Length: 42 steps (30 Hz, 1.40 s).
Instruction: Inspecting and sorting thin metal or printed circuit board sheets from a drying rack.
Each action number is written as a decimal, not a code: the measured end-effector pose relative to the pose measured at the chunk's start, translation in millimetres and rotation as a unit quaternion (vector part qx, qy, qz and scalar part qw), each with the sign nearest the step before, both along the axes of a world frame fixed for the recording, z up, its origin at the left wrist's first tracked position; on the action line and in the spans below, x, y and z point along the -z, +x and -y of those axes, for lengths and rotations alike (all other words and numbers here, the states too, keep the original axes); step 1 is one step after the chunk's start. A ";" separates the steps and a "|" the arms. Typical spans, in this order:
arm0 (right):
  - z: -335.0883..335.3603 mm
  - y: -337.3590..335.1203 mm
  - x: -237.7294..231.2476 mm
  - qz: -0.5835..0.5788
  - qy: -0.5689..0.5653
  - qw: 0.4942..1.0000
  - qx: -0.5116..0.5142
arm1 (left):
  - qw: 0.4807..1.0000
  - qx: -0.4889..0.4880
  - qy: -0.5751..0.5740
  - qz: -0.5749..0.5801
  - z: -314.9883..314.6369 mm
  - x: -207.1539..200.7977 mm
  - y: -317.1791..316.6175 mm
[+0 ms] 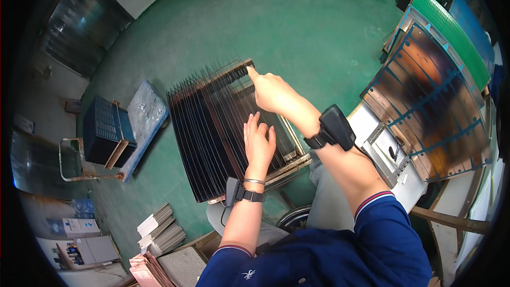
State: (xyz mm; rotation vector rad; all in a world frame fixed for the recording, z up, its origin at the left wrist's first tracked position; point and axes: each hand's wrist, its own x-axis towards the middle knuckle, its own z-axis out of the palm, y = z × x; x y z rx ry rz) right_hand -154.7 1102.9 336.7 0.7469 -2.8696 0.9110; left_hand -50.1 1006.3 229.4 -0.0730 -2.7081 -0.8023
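Below me stands a slotted rack (303, 160) with a light frame, holding several thin dark sheets (202, 143) on edge, side by side. My left hand (259, 141) is open, its fingers spread over the right part of the rack by the sheets; whether it touches one I cannot tell. My right hand (271, 91) reaches to the rack's far right corner, its index finger stretched out against the comb-like bar (236, 74). Its other fingers are curled and mostly hidden beneath the palm. Black devices are strapped to both wrists.
At the left, a dark stack of panels (109, 133) stands by a blue flat platform (143, 119) with a metal handle. On the right, a large copper-coloured sheet (425, 106) leans over a white table (409, 185). Bundled light strips (159, 228) lie lower left.
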 end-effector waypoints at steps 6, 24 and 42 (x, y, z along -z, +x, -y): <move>-2.6 12.8 86.5 -0.027 -0.019 0.996 0.078 | 0.999 0.002 -0.008 -0.033 2.6 1.8 -4.1; -79.9 73.9 89.1 0.168 -0.168 0.956 0.170 | 0.990 -0.071 -0.109 0.050 -20.2 -9.0 -12.0; -92.9 110.5 34.0 0.378 -0.664 0.642 0.058 | 0.790 -0.091 0.590 -0.143 112.9 -215.6 142.0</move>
